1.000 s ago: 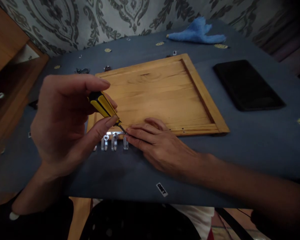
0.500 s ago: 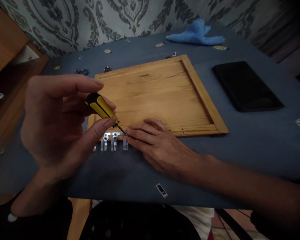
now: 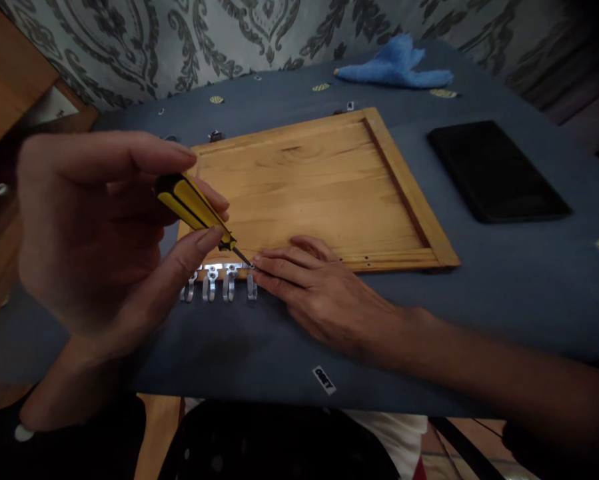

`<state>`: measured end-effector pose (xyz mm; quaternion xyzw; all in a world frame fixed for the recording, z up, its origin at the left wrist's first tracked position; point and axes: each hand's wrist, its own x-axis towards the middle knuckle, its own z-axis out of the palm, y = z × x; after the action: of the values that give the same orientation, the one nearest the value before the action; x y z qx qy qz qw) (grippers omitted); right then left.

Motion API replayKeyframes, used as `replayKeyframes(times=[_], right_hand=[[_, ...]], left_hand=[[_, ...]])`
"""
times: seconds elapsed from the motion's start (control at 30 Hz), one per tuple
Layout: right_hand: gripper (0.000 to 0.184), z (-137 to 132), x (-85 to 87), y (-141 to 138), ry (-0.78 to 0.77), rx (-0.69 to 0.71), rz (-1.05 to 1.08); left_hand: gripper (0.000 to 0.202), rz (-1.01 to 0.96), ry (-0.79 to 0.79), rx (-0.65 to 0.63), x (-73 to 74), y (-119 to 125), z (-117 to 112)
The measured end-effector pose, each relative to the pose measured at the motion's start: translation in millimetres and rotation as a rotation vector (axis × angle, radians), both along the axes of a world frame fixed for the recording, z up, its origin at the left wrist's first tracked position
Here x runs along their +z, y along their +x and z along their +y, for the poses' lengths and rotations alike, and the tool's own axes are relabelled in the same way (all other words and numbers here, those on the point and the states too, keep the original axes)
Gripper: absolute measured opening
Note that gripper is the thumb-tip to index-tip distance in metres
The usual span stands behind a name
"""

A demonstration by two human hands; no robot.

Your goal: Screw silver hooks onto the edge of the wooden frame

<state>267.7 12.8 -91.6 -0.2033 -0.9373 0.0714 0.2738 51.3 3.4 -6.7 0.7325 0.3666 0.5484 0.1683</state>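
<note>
My left hand [image 3: 99,233] is closed round a yellow and black screwdriver [image 3: 196,210]. The screwdriver's tip rests at the right end of a silver metal hook rail [image 3: 218,280]. That rail lies along the near edge of a framed wooden panel [image 3: 309,187]. My right hand [image 3: 319,290] lies flat on the blue cloth beside it. Its fingers are pressed together, and their tips touch the rail's right end and the panel's edge next to the screwdriver tip. Whether a screw sits under the fingertips is hidden.
A black tablet [image 3: 496,170] lies to the right of the panel. A blue fluffy cloth [image 3: 394,67] sits at the far edge by the patterned wall. Small metal fittings [image 3: 214,135] lie behind the panel. The blue tablecloth [image 3: 504,293] ends near my lap.
My left hand has shifted left and a little up, tilting the screwdriver handle further left. The tip stays at the rail's right end. My right hand has not moved.
</note>
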Motion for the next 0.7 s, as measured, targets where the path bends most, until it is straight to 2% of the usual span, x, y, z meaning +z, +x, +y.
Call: replayKeyframes(times=[0.1,0.27,0.5,0.6,0.7], right_hand=[[0.036,-0.1,1.2,0.1,-0.004,0.006,-0.002],[0.037,0.5,1.4,0.3,-0.001,0.009,-0.011],[0.037,0.2,3.5,0.8,-0.009,0.0,-0.009],[0.037,0.2,2.7,0.8,-0.015,-0.001,-0.007],[0.038,0.2,1.7,0.5,-0.018,0.003,0.0]], left_hand=[[0.056,0.171,0.055,0.052,-3.5,-4.7,6.3],[0.054,0.205,0.035,-0.025,-1.1,-0.3,5.0],[0.057,0.235,0.026,-0.011,0.3,2.9,1.4],[0.065,0.22,0.059,-0.02,-3.1,-2.2,6.0],[0.074,0.241,0.108,0.031,-6.1,-6.6,8.7]])
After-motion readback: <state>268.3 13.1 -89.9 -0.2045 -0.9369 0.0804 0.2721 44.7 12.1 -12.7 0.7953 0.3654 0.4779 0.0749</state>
